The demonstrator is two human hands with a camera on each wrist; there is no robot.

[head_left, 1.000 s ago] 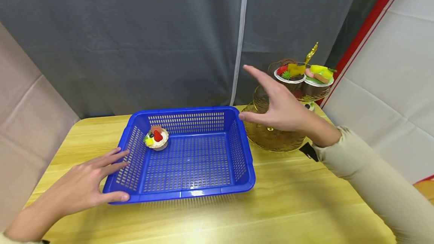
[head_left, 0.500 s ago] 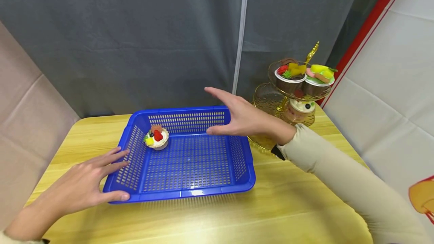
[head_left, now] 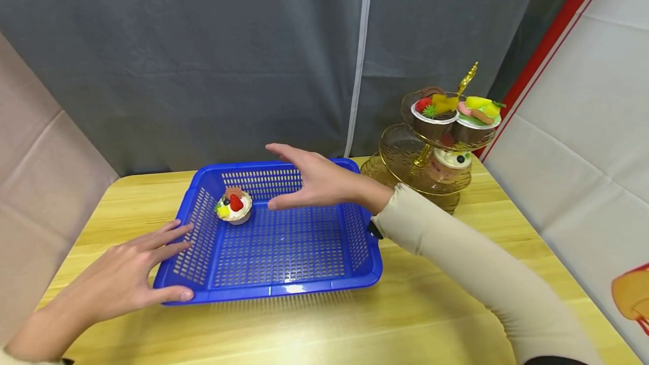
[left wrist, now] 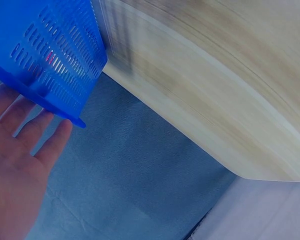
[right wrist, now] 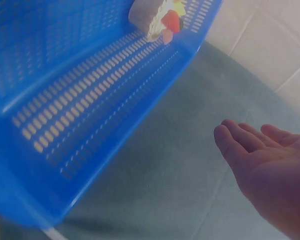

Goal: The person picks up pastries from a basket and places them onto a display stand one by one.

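A blue plastic basket [head_left: 284,292] with slotted walls stands on the table. Inside it, at the back left, sits a cupcake [head_left: 235,207] topped with cream, a strawberry and yellow fruit; the right wrist view shows the same cupcake [right wrist: 157,20]. My left hand [head_left: 129,275] rests on the basket's left rim near the front corner, fingers spread; in the left wrist view its fingers [left wrist: 55,142] touch the rim. Above the basket's back part hovers my right hand [head_left: 324,180], holding nothing, thumb and fingers apart, pointing toward the cupcake.
At the right back stands a tiered glass stand [head_left: 405,162] with gold trim. Its top tier bears a chocolate cupcake [head_left: 433,117] and a green-topped cupcake [head_left: 476,120]; a cream-topped cake [head_left: 450,165] sits lower. A grey curtain [head_left: 228,72] hangs behind the wooden table [head_left: 284,337].
My right hand has moved left, from in front of the tiered stand to over the basket, near the cupcake. The left hand, basket and cupcake have stayed put.
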